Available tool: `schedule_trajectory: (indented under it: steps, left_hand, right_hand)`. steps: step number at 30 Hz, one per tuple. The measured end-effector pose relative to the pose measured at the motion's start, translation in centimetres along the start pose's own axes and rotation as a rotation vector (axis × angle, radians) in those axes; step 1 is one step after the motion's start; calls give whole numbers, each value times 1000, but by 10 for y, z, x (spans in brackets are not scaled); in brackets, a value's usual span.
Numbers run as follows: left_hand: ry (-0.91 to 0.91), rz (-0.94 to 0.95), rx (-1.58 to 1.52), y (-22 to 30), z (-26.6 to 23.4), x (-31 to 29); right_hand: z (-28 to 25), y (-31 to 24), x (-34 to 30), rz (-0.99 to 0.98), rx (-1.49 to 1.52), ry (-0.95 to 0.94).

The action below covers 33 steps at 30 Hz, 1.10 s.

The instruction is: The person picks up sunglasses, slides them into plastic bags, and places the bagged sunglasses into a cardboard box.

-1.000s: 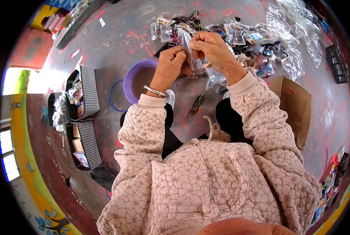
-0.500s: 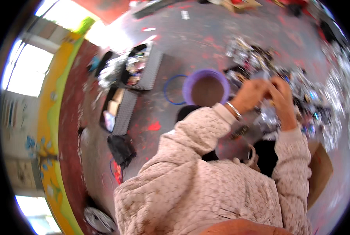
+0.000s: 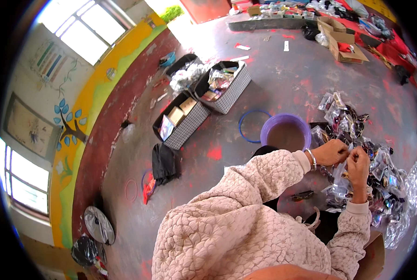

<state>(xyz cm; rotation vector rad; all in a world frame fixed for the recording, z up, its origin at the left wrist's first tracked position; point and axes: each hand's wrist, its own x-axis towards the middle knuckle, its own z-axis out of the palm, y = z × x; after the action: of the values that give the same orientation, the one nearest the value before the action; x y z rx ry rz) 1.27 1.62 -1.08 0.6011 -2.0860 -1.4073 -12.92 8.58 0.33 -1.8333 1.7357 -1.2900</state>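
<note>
And the whole view has swung leftward in the last second, sending both hands off to the right, yet they're still together above the pile of bagged sunglasses (image 3: 386, 163)! The left hand (image 3: 332, 152), bangle at the wrist, has its fingers pinched; the right hand (image 3: 357, 165) has its own drawn together just beside it. Between and below them, the clear plastic bag (image 3: 340, 174) looks gripped by both, though what's inside is too small to tell. A second ago it stood stretched upright between them; now the hands crowd it, so I'd judge the close fingertip work unbroken. Nearer the body, a loose pair of sunglasses (image 3: 302, 196) lies untouched on the floor, with the purple tub (image 3: 285, 117) just left of the pile.
</note>
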Motion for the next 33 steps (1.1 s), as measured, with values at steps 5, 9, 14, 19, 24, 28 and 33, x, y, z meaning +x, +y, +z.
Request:
schedule_trajectory:
  steps: [5, 9, 14, 19, 24, 28, 33]
  left_hand:
    - [-17, -2, -29, -1, -1, 2]
    - [91, 54, 60, 4, 14, 9]
    - [248, 628, 785, -24, 22, 15]
    - [209, 103, -55, -6, 23, 14]
    - [205, -45, -182, 7, 26, 17]
    - [219, -76, -118, 6, 19, 13]
    - [290, 85, 151, -3, 23, 17]
  right_hand:
    - [4, -1, 1, 22, 37, 56]
    - [-2, 7, 1, -85, 2, 204]
    - [1, 9, 8, 47, -74, 216]
    - [13, 15, 4, 224, 212, 283]
    - [10, -4, -3, 132, 131, 298]
    - [7, -14, 1, 201, 127, 260]
    - [17, -5, 2, 25, -137, 430]
